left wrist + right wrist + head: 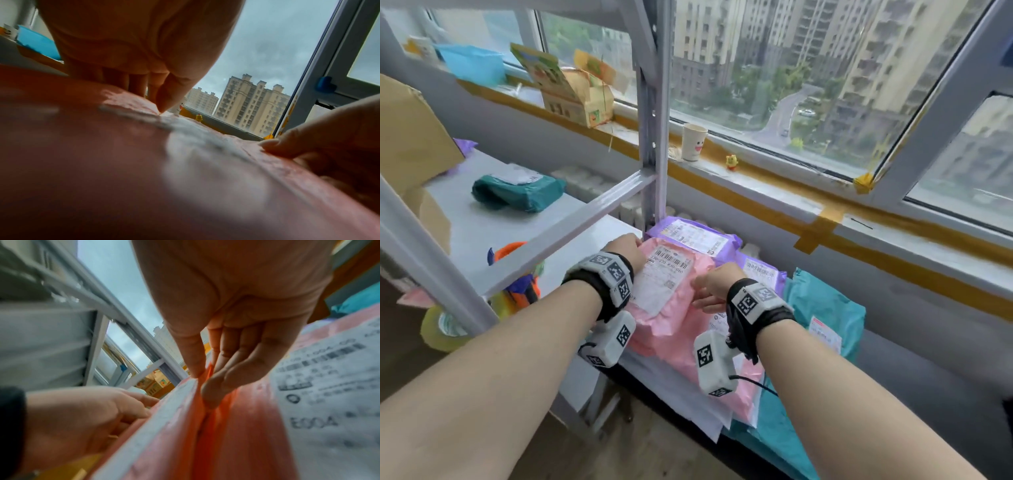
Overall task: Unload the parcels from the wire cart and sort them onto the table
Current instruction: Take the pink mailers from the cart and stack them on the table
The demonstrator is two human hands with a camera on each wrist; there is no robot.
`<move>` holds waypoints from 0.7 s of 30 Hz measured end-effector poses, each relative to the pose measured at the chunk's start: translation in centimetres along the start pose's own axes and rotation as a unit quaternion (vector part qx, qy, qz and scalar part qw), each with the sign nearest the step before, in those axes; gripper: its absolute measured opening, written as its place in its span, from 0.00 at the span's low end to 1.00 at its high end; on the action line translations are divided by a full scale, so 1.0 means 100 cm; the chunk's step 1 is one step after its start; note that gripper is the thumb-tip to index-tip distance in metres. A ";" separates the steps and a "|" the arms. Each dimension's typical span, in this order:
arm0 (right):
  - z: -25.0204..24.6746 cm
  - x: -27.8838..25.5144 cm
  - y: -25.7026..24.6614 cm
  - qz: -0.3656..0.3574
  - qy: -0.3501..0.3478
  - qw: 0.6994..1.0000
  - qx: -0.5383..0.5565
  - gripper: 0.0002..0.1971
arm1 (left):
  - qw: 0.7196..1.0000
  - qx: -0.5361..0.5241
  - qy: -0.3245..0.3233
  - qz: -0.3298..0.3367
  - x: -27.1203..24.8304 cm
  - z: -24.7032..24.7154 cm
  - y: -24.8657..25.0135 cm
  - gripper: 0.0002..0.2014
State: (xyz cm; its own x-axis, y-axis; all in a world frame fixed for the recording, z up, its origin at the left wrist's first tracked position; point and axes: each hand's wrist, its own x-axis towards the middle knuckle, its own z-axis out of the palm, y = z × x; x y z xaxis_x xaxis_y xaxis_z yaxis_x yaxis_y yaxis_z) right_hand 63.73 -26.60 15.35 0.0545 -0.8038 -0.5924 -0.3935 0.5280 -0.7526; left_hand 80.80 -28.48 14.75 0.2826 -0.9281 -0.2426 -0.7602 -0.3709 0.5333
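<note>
A pink parcel (681,274) with a white label lies on top of a pile of parcels below the window. My left hand (631,247) grips its far left edge, thumb on top (162,104). My right hand (709,291) pinches its right edge between thumb and fingers (202,379). Under it lies a second pink parcel (726,387) with its own label (329,394). Purple parcels (690,236) sit behind, and a teal parcel (828,308) lies to the right. What the pile rests on is hidden.
A grey metal rack post (654,137) stands just left of the pile. Its white shelf (493,226) carries a green parcel (517,192). A cardboard box (410,137) and a tape roll (441,330) are at the left. A paper cup (693,142) stands on the window sill.
</note>
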 end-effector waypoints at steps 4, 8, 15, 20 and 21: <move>0.000 0.014 0.003 0.016 0.055 0.997 -0.048 0.13 | 1.000 0.003 -0.017 0.011 0.011 0.004 -0.006 0.26; -0.003 0.013 0.002 -0.018 0.142 0.985 -0.097 0.14 | 1.000 0.005 -0.014 0.026 0.008 -0.001 -0.004 0.24; -0.024 -0.016 -0.009 -0.106 0.267 0.935 -0.206 0.10 | 0.988 0.063 0.021 0.141 -0.007 -0.022 0.040 0.23; -0.054 -0.046 0.003 -0.097 0.296 0.883 -0.351 0.18 | 0.961 0.100 -0.009 0.258 -0.039 -0.006 0.092 0.23; -0.061 -0.053 0.010 -0.081 0.296 0.874 -0.377 0.20 | 0.954 0.111 -0.020 0.277 -0.046 0.003 0.100 0.23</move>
State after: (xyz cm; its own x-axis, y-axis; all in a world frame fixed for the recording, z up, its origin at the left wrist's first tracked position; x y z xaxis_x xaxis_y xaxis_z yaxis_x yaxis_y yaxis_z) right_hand 57.46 -23.48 19.50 -0.2306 -0.9702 -0.0749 -0.9298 0.2423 -0.2769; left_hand 71.68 -27.97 20.94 -0.2173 -0.9761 -0.0072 -0.8934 0.1959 0.4042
